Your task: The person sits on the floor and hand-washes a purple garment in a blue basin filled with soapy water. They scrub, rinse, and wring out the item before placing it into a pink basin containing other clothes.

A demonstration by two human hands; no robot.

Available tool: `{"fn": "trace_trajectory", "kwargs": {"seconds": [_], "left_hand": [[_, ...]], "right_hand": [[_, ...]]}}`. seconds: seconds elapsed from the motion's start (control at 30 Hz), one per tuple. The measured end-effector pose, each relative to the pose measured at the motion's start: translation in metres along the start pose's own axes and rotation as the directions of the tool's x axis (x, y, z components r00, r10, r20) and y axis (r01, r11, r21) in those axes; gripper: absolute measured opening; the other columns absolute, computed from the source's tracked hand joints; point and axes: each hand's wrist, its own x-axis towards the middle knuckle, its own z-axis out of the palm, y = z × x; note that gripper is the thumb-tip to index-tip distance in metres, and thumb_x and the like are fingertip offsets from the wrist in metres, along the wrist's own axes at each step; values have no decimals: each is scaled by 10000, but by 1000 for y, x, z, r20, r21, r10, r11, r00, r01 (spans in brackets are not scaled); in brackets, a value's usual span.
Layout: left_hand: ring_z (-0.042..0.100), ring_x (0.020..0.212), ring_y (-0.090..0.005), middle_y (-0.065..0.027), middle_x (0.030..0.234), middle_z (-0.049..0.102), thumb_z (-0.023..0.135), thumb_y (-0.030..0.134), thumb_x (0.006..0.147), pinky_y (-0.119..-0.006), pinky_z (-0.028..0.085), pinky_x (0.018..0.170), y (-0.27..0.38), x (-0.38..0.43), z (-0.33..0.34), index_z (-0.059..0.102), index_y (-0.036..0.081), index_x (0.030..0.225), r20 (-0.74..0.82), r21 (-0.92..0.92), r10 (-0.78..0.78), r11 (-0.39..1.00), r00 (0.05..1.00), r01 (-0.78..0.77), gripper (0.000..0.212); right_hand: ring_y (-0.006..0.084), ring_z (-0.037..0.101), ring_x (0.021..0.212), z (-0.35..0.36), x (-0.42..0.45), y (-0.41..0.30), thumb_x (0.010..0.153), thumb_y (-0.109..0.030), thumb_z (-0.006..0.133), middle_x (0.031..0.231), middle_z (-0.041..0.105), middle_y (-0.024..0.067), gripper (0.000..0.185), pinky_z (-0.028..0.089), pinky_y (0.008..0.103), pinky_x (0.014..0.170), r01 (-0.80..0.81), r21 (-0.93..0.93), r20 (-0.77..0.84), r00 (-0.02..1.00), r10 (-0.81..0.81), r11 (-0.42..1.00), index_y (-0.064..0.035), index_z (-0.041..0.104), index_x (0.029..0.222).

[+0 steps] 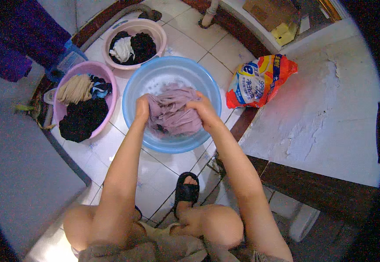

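A blue plastic basin [173, 148] stands on the tiled floor before me, with whitish, sudsy water in it. A wet mauve cloth or garment [175, 113] is bunched up inside the basin, dark patches showing near its lower left edge. My left hand [141, 108] grips the cloth's left side, close to the basin's left wall. On the opposite side, my right hand [204, 110] has hold of the cloth, thumb on top. Some fingers of both hands are hidden by the fabric.
A pink basin [114, 108] at left holds black, beige and blue clothes. Behind it, a paler pink basin [162, 42] holds black and white fabric. A red-and-orange detergent bag [258, 82] leans by the peeling wall [321, 114] at right. Pipes [209, 14] run beyond the basins.
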Motion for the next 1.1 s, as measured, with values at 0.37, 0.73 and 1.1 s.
{"fn": "trace_trajectory", "kwargs": {"seconds": [0.37, 0.73, 1.1], "left_hand": [[513, 954, -401, -181, 1053, 585, 468, 286, 828, -434, 403, 802, 38, -21, 17, 626, 30, 910, -160, 297, 183, 946, 970, -129, 311], [184, 1338, -431, -145, 1457, 272, 654, 383, 700, -639, 98, 1041, 30, -22, 36, 598, 189, 1145, 109, 855, 440, 416, 891, -310, 488], [460, 1142, -363, -225, 1222, 515, 529, 409, 832, -420, 284, 1040, -140, 87, 31, 554, 68, 1200, 141, 643, -537, 689, 832, 336, 502]], "right_hand": [[264, 578, 933, -2, 26, 15, 800, -251, 570, 1000, 617, 136, 321, 470, 413, 797, -221, -429, -377, 925, 49, 876, -123, 575, 1095], [473, 296, 1259, 33, 70, 68, 785, -428, 521, 1481, 202, 192, 780, 214, 631, 1007, 223, -973, 176, 888, -425, 62, -171, 209, 1452], [419, 380, 1237, 20, 178, 148, 868, -430, 437, 1324, 448, 210, 550, 259, 566, 1029, 155, -973, 109, 962, 251, -170, -152, 429, 1344]]}}
